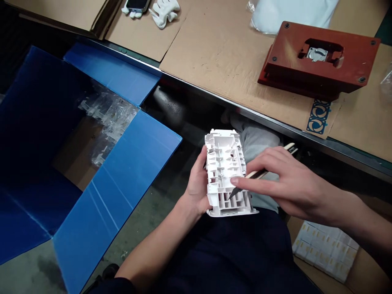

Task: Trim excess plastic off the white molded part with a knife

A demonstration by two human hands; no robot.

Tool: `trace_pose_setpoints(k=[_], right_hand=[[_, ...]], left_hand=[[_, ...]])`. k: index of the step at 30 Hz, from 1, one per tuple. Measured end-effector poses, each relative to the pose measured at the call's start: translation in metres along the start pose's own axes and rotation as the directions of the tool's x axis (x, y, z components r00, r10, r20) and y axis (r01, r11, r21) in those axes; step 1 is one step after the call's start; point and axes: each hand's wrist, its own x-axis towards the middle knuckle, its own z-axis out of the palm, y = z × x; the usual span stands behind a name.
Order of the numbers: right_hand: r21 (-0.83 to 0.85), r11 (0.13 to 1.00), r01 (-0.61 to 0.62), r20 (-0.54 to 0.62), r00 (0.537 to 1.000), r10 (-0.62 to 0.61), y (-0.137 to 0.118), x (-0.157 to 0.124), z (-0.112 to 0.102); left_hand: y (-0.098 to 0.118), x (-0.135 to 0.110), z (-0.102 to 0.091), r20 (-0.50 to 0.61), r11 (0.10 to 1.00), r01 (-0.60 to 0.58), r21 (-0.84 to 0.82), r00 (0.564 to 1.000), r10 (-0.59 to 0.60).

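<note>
An open blue sheet-plastic box (119, 175) holds crumpled clear plastic bags (112, 116); a rust-red rectangular block (290, 55) and white fabric glove (165, 13) lie on brown cardboard sheeting (214, 53).

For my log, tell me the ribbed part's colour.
The part is white, shown in the head view.

My oblong white plastic housing (223, 163): grid-patterned ribs, all wht. My slim pointed tool (256, 174): cream & blk handle, dk grey tip. My cloth garment (241, 253): navy. Big open sheet-walled box (122, 175): bright blue w/ pale streaks. Rect. block fixture (288, 53): reddish-brn; metal insert (317, 54): silver. Flat cutout strip (317, 118): dk blue, repeating swirl-in-ring pattern. Cardboard bench cover (214, 53): tan. Fabric gloves (165, 11): wht.
</note>
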Motion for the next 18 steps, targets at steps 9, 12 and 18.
trace_pose_setpoints(k=[9, 12, 18], right_hand=[[0.176, 0.974, 0.145, 0.155, 0.973, -0.173, -0.001, 0.022, -0.001], [0.179, 0.972, 0.151, 0.150, 0.972, -0.179, 0.001, 0.021, 0.001], [0.143, 0.975, 0.169, 0.100, 0.978, -0.185, 0.003, 0.017, 0.003]], left_hand=[[-0.008, 0.002, -0.002, 0.028, 0.995, 0.043, -0.092, 0.999, -0.041], [-0.010, 0.003, -0.002, 0.031, 0.993, 0.047, -0.109, 0.999, -0.044], [-0.010, 0.004, -0.001, 0.048, 0.990, 0.089, -0.113, 0.995, -0.084]])
